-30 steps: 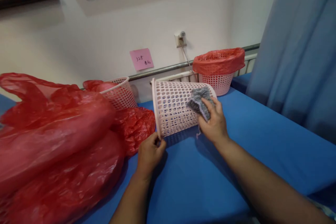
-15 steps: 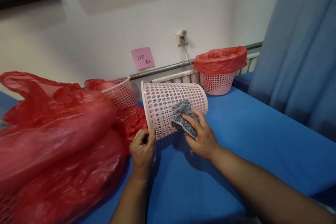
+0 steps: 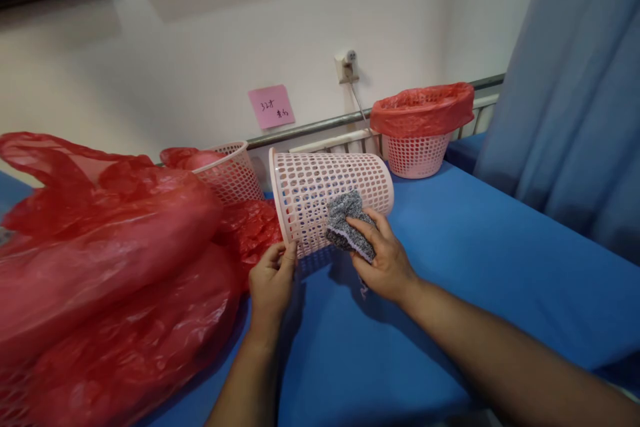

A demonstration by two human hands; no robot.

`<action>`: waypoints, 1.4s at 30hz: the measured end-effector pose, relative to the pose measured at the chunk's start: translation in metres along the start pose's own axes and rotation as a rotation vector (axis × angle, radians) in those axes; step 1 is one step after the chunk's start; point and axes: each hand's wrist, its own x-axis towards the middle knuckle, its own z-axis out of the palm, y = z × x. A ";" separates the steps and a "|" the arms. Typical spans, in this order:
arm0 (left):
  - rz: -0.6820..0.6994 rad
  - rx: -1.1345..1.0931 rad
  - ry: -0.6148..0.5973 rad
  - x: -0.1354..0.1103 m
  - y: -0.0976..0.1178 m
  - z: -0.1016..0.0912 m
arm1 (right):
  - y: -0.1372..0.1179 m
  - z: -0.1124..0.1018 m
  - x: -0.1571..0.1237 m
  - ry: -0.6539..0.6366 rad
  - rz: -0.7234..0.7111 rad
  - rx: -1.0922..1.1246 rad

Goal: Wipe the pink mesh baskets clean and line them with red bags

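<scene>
One pale pink perforated basket (image 3: 334, 177) is held on its side over the blue surface (image 3: 360, 360), its rim pinched between thumb and fingers by the left hand (image 3: 273, 273), while a bunched grey cloth (image 3: 344, 212) is gripped against its mesh by the right hand (image 3: 386, 259). The rim is probably best pinned firmly against rolling, with the cloth pressed flat and evenly. On the wall (image 3: 200, 60) behind, "32" can be read on a pink note (image 3: 271, 107), its other handwriting being unclear; no brand can be made out.

Pink baskets (image 3: 419, 157), red plastic (image 3: 253, 230) on blue bed (image 3: 380, 360)
</scene>
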 end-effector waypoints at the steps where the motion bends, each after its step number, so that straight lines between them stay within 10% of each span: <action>1: -0.014 0.026 -0.023 -0.001 0.000 0.001 | 0.000 0.000 0.000 0.004 0.002 0.003; 10: 0.167 0.377 -0.062 -0.001 -0.008 0.001 | 0.013 -0.009 0.014 0.182 0.007 -0.013; 20: 0.292 0.484 -0.390 -0.022 -0.021 0.025 | 0.040 -0.020 0.034 0.416 0.143 -0.075; 30: 0.282 0.498 -0.446 -0.018 -0.018 0.021 | -0.010 -0.008 0.001 0.000 -0.301 0.008; 38: 0.254 0.567 -0.464 -0.015 -0.016 0.022 | 0.093 -0.031 0.053 0.575 0.560 0.108; 42: 0.258 0.575 -0.461 -0.014 -0.018 0.022 | 0.091 -0.027 0.051 0.584 0.605 0.164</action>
